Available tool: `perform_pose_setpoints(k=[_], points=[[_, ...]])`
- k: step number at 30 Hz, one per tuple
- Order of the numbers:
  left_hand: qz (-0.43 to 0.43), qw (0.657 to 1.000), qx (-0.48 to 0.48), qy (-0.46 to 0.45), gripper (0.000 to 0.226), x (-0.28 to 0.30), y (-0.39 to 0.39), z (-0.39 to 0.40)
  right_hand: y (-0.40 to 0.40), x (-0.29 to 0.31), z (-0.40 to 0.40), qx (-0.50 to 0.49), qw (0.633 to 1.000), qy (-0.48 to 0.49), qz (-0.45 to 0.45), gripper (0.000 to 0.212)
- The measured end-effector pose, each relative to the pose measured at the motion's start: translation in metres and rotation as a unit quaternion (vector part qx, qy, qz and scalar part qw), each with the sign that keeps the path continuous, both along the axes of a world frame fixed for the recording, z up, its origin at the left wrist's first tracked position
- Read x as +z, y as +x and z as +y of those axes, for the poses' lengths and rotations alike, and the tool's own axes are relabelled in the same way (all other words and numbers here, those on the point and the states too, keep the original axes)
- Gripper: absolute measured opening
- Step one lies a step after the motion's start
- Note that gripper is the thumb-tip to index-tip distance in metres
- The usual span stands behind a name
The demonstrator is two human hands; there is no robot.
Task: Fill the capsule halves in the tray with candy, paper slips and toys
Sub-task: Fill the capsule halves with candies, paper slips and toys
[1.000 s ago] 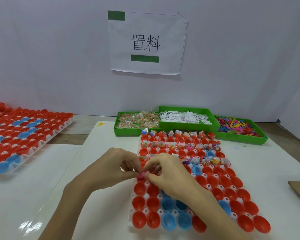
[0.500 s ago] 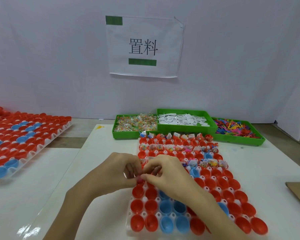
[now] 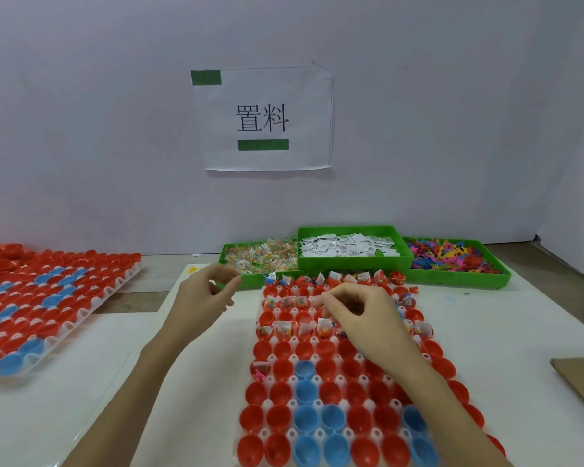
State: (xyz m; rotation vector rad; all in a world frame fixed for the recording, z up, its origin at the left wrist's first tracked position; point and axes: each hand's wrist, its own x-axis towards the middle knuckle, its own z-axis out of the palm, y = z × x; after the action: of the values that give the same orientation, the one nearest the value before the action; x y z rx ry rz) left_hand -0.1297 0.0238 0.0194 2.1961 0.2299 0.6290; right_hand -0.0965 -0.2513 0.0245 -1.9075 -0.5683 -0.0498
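Since a second ago the hands are no longer meeting over the tray's left edge: the left hand is now lifting away to the left, over the tabletop, and the right hand is now reaching further up the tray. The tabletop is carrying that white tray of red and blue capsule halves; the far rows are holding candy, paper slips and toys, while the near rows are sitting bare, apart from one half at the left edge with a pink toy beside it. Behind the tray three green bins are standing side by side: candy, paper slips and toys. A second tray of halves is lying far left. The left hand's fingers are curling loosely with thumb and forefinger close, and whether they are pinching anything cannot be told. The right hand's fingers are curling down over the filled rows; what they are holding, if anything, cannot be told
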Motion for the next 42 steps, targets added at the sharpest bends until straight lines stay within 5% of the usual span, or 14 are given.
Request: perform_pose_setpoints(k=[7,13,17,25,29,35,42], points=[[0.081,0.946,0.009,0.313,0.031,0.012,0.095,0.023,0.010,-0.005,-0.006,-0.033,0.999,0.014,-0.008,0.019],[0.233,0.903,-0.072,0.354,0.036,-0.002,0.126,0.024,0.016,-0.007,-0.011,-0.040,0.999,0.026,-0.007,0.018],[0.190,0.926,-0.049,0.322,0.026,-0.004,0.130,0.025,0.016,-0.007,-0.011,-0.041,0.999,0.024,-0.013,0.019],[0.180,0.894,-0.034,0.409,0.020,-0.005,0.123,0.019,0.015,-0.006,-0.011,-0.050,0.999,0.017,-0.011,0.018],[0.081,0.877,0.015,0.473,0.018,-0.005,0.112,0.013,0.016,-0.006,-0.012,-0.055,0.998,0.015,-0.013,0.019],[-0.086,0.986,0.046,0.132,0.011,-0.002,0.064,-0.032,0.019,-0.005,-0.017,-0.070,0.997,-0.002,-0.014,0.019],[-0.055,0.986,-0.003,-0.160,0.006,-0.017,-0.005,-0.068,0.030,-0.003,-0.016,-0.113,0.990,-0.065,-0.051,0.017]])
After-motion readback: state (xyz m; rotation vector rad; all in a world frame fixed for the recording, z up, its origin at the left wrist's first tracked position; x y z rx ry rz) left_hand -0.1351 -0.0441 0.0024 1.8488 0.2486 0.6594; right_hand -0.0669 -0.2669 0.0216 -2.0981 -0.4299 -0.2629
